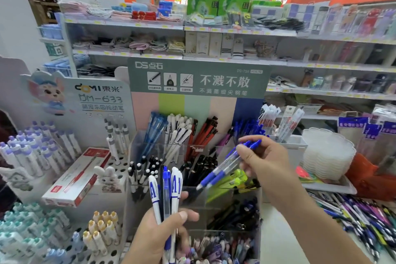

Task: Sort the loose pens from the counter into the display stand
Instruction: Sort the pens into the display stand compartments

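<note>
pens (225, 169) pinched in right hand (265, 161) over display stand (192, 197).

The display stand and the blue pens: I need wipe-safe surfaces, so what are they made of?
Stand: apparently clear glossy acrylic; pens show through its walls. Blue pens in the right hand: seemingly clear plastic barrels with matte blue sleeves, possibly rubber.
</note>
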